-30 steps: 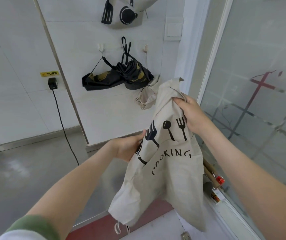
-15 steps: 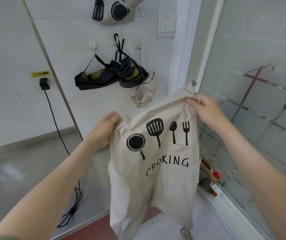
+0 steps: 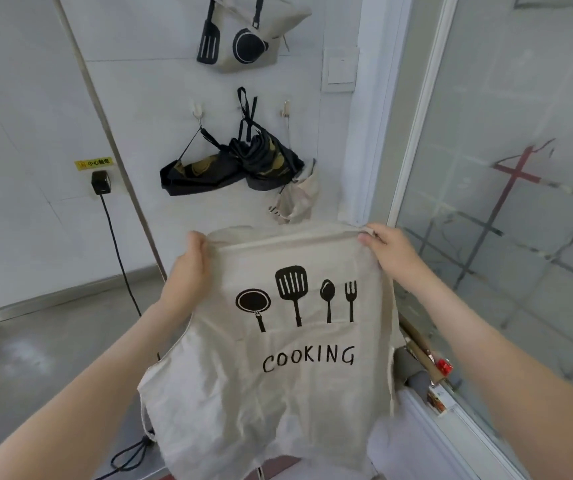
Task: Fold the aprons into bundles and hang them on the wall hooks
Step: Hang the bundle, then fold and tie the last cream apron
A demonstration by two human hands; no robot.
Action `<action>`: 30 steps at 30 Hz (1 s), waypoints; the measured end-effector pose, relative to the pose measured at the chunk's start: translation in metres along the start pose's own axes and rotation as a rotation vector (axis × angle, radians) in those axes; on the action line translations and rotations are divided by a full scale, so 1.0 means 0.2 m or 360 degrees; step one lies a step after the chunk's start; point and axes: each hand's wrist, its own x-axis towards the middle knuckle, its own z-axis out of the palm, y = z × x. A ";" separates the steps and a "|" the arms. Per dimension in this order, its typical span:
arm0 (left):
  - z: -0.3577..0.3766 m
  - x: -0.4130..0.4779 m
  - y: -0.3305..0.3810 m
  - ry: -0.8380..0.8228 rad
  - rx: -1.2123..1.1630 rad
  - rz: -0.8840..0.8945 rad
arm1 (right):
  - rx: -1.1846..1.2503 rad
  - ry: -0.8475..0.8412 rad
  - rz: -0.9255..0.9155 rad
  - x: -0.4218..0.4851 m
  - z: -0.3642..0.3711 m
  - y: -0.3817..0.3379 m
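Pinching the limp beige cloth apron (image 3: 278,393) taut by its top hem: left hand (image 3: 191,268), right hand (image 3: 390,252).

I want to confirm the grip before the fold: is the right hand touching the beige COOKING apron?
Touching. The head view shows the right hand pinching the beige COOKING apron at its top right corner, right on the hem.

held apron (image 3: 278,393) cropped below, wall label (image 3: 94,163) unreadable

white tiled wall (image 3: 18,81) | grey floor (image 3: 35,368) | glass partition (image 3: 520,237) right | black cable (image 3: 118,258) from socket (image 3: 100,182)
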 end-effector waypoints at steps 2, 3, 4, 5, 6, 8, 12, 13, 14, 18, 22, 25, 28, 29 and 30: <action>-0.01 0.01 -0.01 -0.0055 -0.0163 -0.0082 | 0.0254 -0.0089 0.0039 -0.01 0.00 0.01; -0.01 0.02 -0.02 -0.0067 -0.0312 -0.0167 | 0.0339 -0.0130 0.0048 -0.02 0.00 0.01; -0.02 0.03 -0.02 -0.0066 -0.0468 -0.0254 | 0.0415 -0.0173 0.0064 -0.02 0.00 0.01; -0.02 0.04 -0.03 -0.0056 -0.0566 -0.0317 | 0.0481 -0.0205 0.0070 -0.03 0.01 0.00; -0.02 0.04 -0.03 -0.0059 -0.0573 -0.0335 | 0.0546 -0.0233 0.0054 -0.04 0.02 -0.02; -0.02 0.05 -0.02 -0.0104 -0.0306 -0.0195 | 0.0519 -0.0309 -0.0020 -0.05 0.03 -0.06; 0.02 0.03 0.16 -0.0501 0.0188 0.0577 | 0.0209 -0.0620 -0.0189 -0.07 0.11 -0.20; 0.04 0.03 0.22 -0.0633 0.0245 0.0700 | 0.0154 -0.0669 -0.0235 -0.07 0.15 -0.23; 0.07 0.03 0.26 -0.0718 0.0274 0.0777 | 0.0128 -0.0703 -0.0273 -0.08 0.18 -0.26; 0.16 0.06 0.31 -0.0733 0.0289 0.0867 | 0.0213 -0.0668 -0.0250 -0.10 0.23 -0.29; 0.12 0.08 0.35 -0.0549 0.0067 0.0559 | -0.0073 -0.0840 -0.0037 -0.13 0.18 -0.20; 0.06 0.11 0.38 -0.0417 0.0083 0.0497 | -0.0485 -0.1064 0.0168 -0.17 0.16 -0.01; -0.02 0.16 0.38 -0.0284 0.0089 0.0385 | -0.0677 -0.1059 0.0464 -0.19 0.16 0.13; -0.05 0.17 0.38 -0.0247 0.0115 0.0355 | -0.0689 -0.1014 0.0526 -0.19 0.16 0.16; -0.07 0.18 0.37 -0.0216 0.0149 0.0321 | -0.0693 -0.0958 0.0568 -0.19 0.17 0.17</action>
